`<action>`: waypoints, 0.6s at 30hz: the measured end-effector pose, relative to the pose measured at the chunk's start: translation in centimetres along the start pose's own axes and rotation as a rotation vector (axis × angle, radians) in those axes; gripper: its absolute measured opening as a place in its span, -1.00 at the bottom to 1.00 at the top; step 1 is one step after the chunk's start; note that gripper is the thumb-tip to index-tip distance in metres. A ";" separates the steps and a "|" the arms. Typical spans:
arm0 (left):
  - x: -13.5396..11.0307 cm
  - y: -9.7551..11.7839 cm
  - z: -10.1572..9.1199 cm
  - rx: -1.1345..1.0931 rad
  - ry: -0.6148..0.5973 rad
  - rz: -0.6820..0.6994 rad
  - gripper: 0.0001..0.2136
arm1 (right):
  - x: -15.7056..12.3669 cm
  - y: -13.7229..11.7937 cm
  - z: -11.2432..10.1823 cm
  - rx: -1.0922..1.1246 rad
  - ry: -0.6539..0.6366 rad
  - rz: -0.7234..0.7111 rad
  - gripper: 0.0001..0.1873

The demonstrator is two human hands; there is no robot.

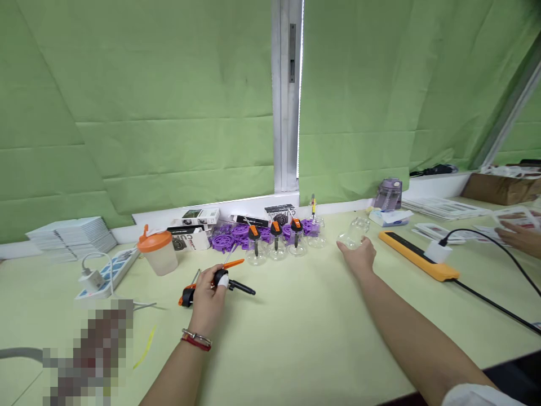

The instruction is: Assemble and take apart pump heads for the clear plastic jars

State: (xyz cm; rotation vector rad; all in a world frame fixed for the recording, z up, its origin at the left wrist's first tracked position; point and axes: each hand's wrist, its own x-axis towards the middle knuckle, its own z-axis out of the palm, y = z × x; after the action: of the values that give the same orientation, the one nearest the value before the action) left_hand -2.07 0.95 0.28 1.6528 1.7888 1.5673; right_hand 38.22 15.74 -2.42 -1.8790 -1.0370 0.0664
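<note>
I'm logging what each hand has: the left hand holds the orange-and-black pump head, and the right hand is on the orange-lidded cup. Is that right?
Not quite. The head view shows the right hand at a clear bottle, not on the orange-lidded cup, which stands apart to the left of both hands. The left hand does hold the orange-and-black pump head.

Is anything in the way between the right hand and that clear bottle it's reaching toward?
Nothing visible. The right hand is right at the clear bottle; the capped bottles stand off to its left, the orange power strip to its right.
</note>
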 end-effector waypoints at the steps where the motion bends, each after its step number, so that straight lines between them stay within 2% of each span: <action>1: 0.0 0.0 0.0 -0.071 -0.006 -0.051 -0.69 | -0.5 -0.6 -0.7 0.053 0.043 -0.037 -0.05; 3: 0.0 0.0 0.1 -0.240 -0.012 -0.155 -0.70 | -2.0 -2.2 -2.3 0.193 0.047 -0.112 -0.03; 6: 0.0 0.2 0.2 -0.479 0.028 -0.267 -0.66 | -5.0 -4.8 -4.3 0.364 -0.131 -0.190 -0.03; 8: 0.0 0.5 0.2 -0.620 0.014 -0.323 -0.61 | -7.2 -6.4 -5.2 0.438 -0.270 -0.292 -0.09; 12: -0.4 1.3 0.0 -0.788 -0.100 -0.349 -0.61 | -10.7 -8.1 -5.1 0.525 -0.540 -0.461 -0.12; 15: -0.8 1.8 0.1 -0.816 -0.127 -0.292 -0.64 | -12.3 -8.0 -4.3 0.484 -0.635 -0.476 -0.08; 18: -1.1 2.2 0.4 -0.827 -0.113 -0.291 -0.61 | -12.8 -7.4 -4.3 0.428 -0.674 -0.575 -0.14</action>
State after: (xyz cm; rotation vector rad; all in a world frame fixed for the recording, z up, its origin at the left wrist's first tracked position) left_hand -0.18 -0.27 1.39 1.0060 1.0212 1.6902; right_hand 27.33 5.39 0.82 -1.1233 -1.8191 0.5654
